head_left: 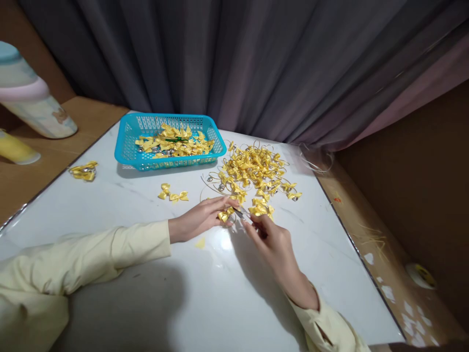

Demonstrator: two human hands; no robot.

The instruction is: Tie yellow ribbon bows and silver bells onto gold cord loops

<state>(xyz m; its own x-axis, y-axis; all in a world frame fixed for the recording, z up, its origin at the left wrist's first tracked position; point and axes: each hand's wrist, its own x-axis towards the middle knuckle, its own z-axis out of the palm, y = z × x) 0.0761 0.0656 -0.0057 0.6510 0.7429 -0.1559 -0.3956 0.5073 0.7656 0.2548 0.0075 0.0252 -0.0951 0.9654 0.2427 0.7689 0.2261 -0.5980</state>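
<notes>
Left hand: the left hand (208, 215) reaches in from nine o'clock, fingers extended and held close together, pinching a yellow bow (224, 215) near their tips.
Right hand: the right hand (271, 239) comes up from five o'clock, thumb and fingers closed on a slim dark tool (240, 213); its exact kind is too small to tell.
Tool: its tip points toward ten o'clock, right beside the held bow.
Pile: from the hands, a heap (254, 168) of yellow bows with thin cords and silvery bells lies between twelve and one o'clock, its near edge just beside the fingers.
Scrap: a small yellow scrap (200, 242) lies at eight o'clock, near the left wrist.
Loose bows: a short row (174, 194) lies at about ten o'clock, apart from the pile.
Basket: a blue basket (124, 146) stands at about ten-thirty, holding more bows, bells and a green object (177, 140).
Bundle: a yellow cluster (84, 171) sits farther out, toward nine-thirty.
Table: everything so far rests on a white marbled table (220, 303).
Edges: a pastel tumbler (40, 102) stands at ten o'clock; a tape roll (421, 276) and white paper bits (408, 308) lie toward four.
Backdrop: a dark curtain (205, 54) hangs at twelve.
</notes>
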